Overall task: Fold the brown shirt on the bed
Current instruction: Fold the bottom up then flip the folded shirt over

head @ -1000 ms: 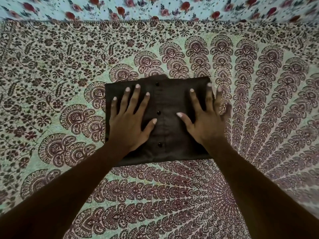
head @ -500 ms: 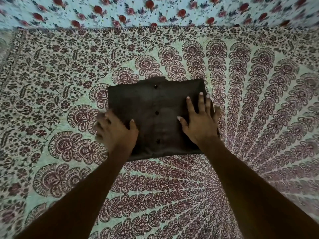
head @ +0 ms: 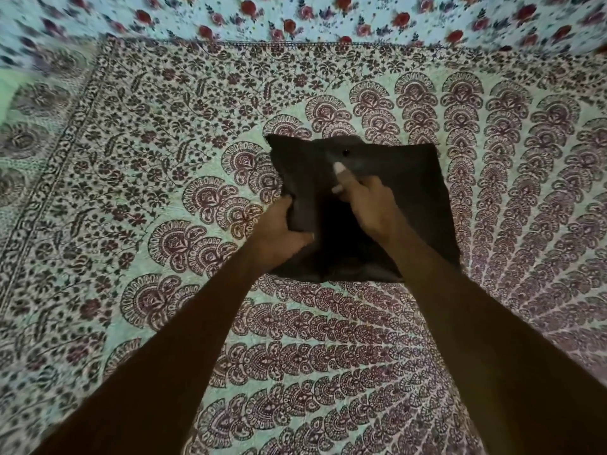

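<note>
The brown shirt [head: 407, 192] lies folded into a rough rectangle on the patterned bedspread [head: 164, 159], a little above the middle of the view. One dark button shows near its far edge. My left hand [head: 279, 234] grips the shirt's left edge and has it lifted off the bed. My right hand [head: 364, 205] is on the middle of the shirt with its fingers curled into the cloth. The part of the shirt between my hands is in deep shadow.
The bedspread has a paisley fan pattern and a leafy border running along the left and far sides. Beyond its far edge lies a pale sheet with red roses [head: 295, 18].
Both hands lay flat on the shirt a second ago. My left hand has slid to the left edge, gripped it and raised it. My right hand has moved to the middle and curled.
</note>
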